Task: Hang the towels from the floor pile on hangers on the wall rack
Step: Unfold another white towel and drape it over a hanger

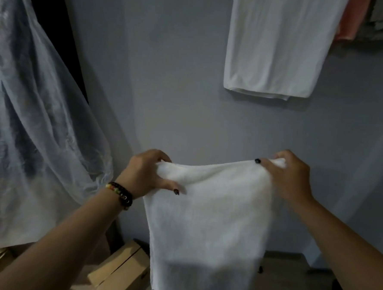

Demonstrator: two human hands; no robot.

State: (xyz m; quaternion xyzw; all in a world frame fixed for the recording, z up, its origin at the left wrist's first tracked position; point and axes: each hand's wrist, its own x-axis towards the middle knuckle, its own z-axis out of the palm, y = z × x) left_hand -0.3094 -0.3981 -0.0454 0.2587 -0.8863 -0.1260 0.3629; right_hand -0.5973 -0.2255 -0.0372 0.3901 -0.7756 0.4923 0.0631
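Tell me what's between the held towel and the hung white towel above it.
Only bare grey wall separates the held towel from the hung towel, per the head view.

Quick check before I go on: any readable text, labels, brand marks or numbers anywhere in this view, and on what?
None can be read.
White towel, held up by the left hand and right hand: no print shows; a small dark tag at its lower edge is too blurred to read.
Hanging white towel: no text.
Cardboard boxes: no legible markings.
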